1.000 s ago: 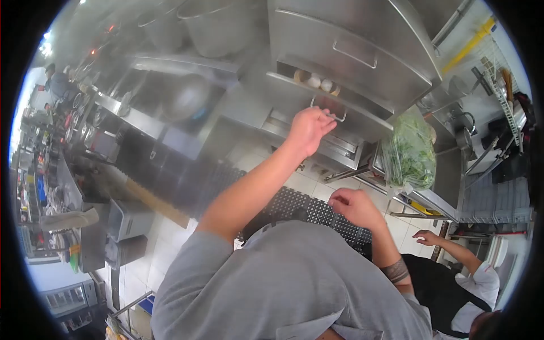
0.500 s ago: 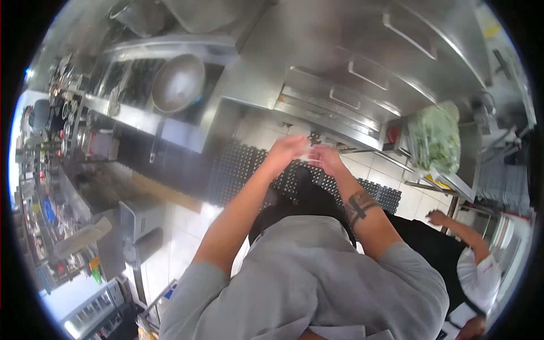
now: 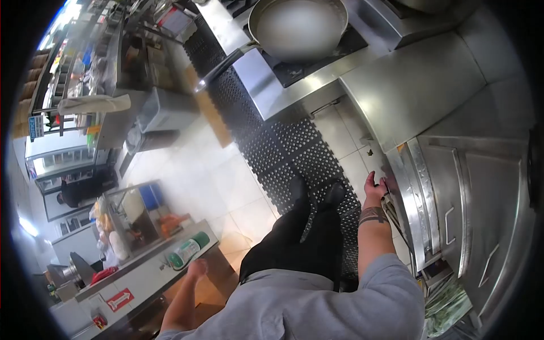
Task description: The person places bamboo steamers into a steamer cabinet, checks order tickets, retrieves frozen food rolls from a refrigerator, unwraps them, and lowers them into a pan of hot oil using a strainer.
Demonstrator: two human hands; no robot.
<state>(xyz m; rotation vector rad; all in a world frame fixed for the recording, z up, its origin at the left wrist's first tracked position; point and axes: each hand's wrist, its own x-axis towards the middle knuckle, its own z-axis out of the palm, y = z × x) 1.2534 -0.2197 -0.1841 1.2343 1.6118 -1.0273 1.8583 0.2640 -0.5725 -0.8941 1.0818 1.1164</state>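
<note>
My left hand is low on the left, blurred, just beside a green and white container lying on the counter edge. Its fingers are too smeared to make out, and I cannot tell whether it touches the container. On the other side, my right hand is held out with its fingers apart and nothing visible in it. It is close to the front of a stainless steel drawer unit, near a metal rail.
A large pan sits on the stove, its long handle jutting over the edge. Black perforated mats cover part of the tiled floor. A grey bin stands left. Bagged greens are at lower right.
My hands were together in front of me and are now apart, left hand by the counter, right hand by the drawers. The view has turned left; the other person at the right is out of sight.
</note>
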